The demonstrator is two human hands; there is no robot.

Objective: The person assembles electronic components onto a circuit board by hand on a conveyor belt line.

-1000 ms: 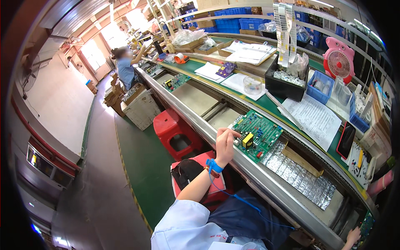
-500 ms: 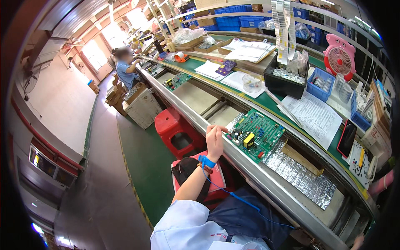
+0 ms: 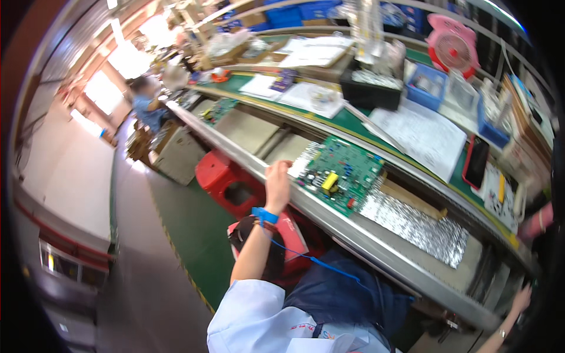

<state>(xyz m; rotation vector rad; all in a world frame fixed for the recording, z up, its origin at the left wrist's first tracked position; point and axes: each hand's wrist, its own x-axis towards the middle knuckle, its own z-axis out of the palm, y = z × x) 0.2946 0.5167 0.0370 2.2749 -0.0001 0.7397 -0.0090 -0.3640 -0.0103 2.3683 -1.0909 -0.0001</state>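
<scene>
My left hand (image 3: 278, 183), wearing a blue wrist strap (image 3: 265, 215) with a blue cord, is over the near metal rail (image 3: 329, 215) of the line. Its fingers are curled together close to the left corner of a green circuit board (image 3: 344, 173); what they hold, if anything, is hidden. The board carries a yellow transformer (image 3: 330, 181) and many small parts, and lies on a silver bubble sheet (image 3: 412, 219). At the far right, my right hand (image 3: 520, 300) reaches to the dark end of the line, its fingers small and blurred.
Behind the line are papers (image 3: 421, 132), a black bin (image 3: 371, 91), blue trays (image 3: 426, 88), a pink fan (image 3: 452, 46) and a phone (image 3: 475, 162). A red stool (image 3: 226, 176) stands left of me. Further off, a person (image 3: 147, 106) sits by another board (image 3: 219, 110).
The view has turned, shifting the scene up and left. My right hand and forearm have come further into view at the lower right. My left hand stays by the board's left corner.
</scene>
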